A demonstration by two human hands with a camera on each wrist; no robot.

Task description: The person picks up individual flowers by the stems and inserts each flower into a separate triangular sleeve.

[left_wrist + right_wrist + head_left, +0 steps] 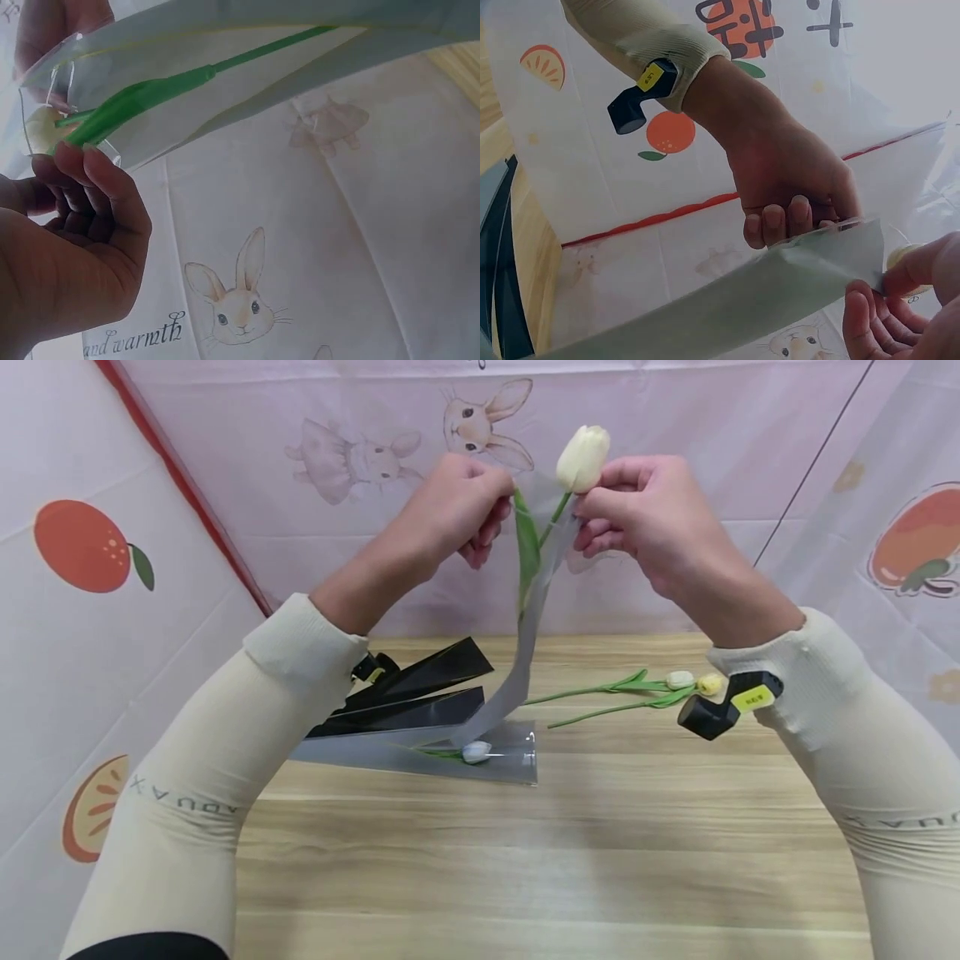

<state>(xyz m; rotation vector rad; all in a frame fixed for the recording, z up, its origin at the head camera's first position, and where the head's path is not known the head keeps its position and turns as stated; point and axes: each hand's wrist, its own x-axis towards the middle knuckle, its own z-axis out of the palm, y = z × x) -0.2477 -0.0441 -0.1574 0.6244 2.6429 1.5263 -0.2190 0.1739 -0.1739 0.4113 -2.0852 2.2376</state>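
A cream tulip with a green leaf stands up inside a long translucent flower sleeve, its bloom at the sleeve's mouth. My left hand pinches one edge of the mouth, beside the leaf tip. On the opposite edge, just below the bloom, my right hand pinches the sleeve between thumb and fingers. In the left wrist view the stem shows through the clear side. The right wrist view shows the sleeve's frosted side, which covers the stem.
Another flower sleeve lies on the wooden table with a whitish tulip. Black folded wrappers lie behind it. To the right are a white tulip and a yellow tulip. A printed curtain closes the back.
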